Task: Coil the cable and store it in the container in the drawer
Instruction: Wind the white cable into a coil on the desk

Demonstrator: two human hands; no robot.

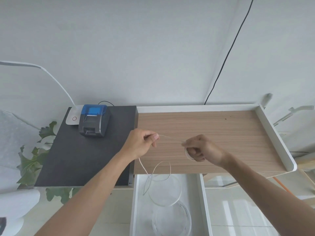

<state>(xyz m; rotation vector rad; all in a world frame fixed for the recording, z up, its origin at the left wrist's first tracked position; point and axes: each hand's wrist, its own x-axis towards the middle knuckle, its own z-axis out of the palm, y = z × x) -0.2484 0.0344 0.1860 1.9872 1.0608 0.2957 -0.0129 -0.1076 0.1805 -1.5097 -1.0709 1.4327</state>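
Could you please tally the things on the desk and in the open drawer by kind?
Printer: 1
White device beside it: 1
Thin cable, held in both hands: 1
Clear round containers in the drawer: 2
Total: 5

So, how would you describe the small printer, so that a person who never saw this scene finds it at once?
Look at the dark table left of the wooden desk. At its far edge by the wall stands the printer. It is a grey box with a blue translucent lid, unlike the flat white device beside it.
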